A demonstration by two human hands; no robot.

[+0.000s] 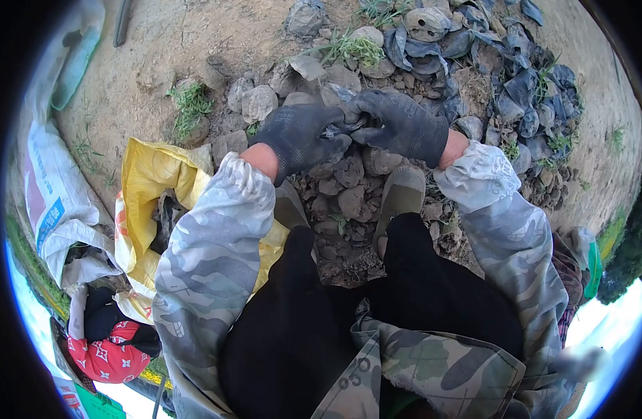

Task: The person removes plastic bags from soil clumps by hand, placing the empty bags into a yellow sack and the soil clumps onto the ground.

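My left hand, in a dark glove, is closed at the upper middle, its fingertips pinching a piece of dark plastic film. Close against it, my right hand, gloved too, has its fingers curled round the other side of the same film. The film is small and partly hidden by the fingers. Beneath both hands lies a heap of brown clods. Grey, soil-coated lumps lie just beyond my left hand.
An open yellow sack stands at the left, with white sacks beyond it. Torn dark plastic and clods cover the upper right. A person in red is at the lower left. My shoes flank the clods.
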